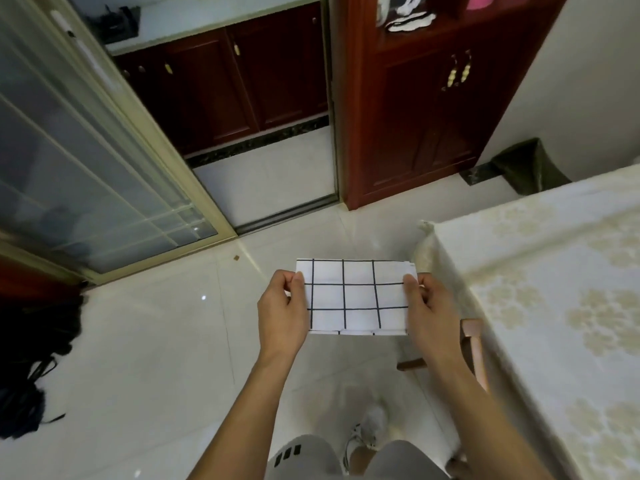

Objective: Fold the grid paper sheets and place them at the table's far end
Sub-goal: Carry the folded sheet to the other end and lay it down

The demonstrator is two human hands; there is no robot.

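Paper: the folded grid paper [356, 295] is held in the air over the floor, left of the table [554, 306]; it looks doubled, with a 2nd edge showing at the bottom
Grip: left hand [282, 311] pinches the left edge, right hand [427, 306] pinches the right edge; thumbs on top, fingers curled beneath
Handling: likely light, thin, floppy; creases easily, tears if tugged
Hold: best kept at both side edges, pulled gently taut
Table: cloth-covered; its far end lies ahead on the right
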